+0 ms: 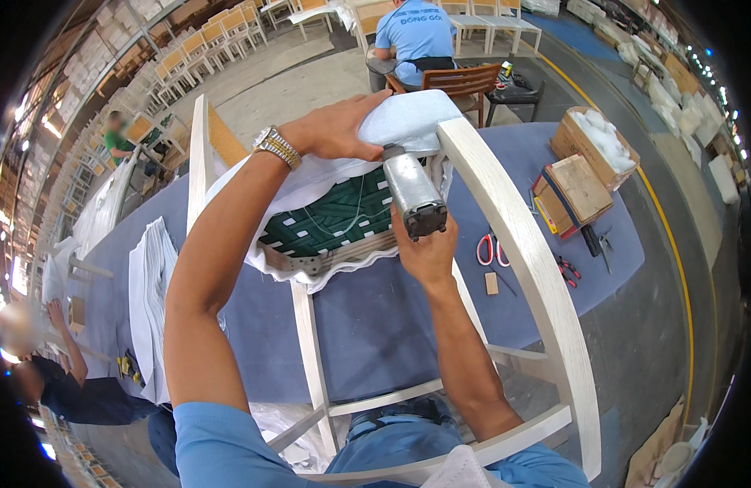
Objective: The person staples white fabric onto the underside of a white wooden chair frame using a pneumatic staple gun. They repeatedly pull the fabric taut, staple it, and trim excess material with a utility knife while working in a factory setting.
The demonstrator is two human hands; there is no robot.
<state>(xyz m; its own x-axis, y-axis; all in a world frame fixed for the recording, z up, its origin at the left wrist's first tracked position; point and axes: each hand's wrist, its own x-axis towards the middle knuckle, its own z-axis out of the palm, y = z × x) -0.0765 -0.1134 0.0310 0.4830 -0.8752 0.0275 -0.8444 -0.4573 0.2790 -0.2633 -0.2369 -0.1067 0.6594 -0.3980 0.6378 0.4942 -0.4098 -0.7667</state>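
Note:
A pale wooden chair (506,211) lies tipped on the blue-covered table (351,346), its seat underside facing me. Green woven webbing (327,215) shows inside the seat frame, ringed by loose light-coloured fabric. My left hand (335,126), wearing a wristwatch (276,146), is closed over the top seat edge on the light-blue fabric (420,114). Its thumb lies on the near side, close to the nose of a staple gun (414,191). My right hand (428,252) is wrapped round the staple gun's handle, most of which is hidden, with the nose against the fabric edge.
Right of the chair lie red-handled scissors (484,250), a small wooden block (491,283) and pliers (567,272). Beyond are a small carton (575,195) and a box of white stuffing (599,146). Folded fabric (150,285) lies left. Co-workers sit ahead (416,45) and at left (74,390).

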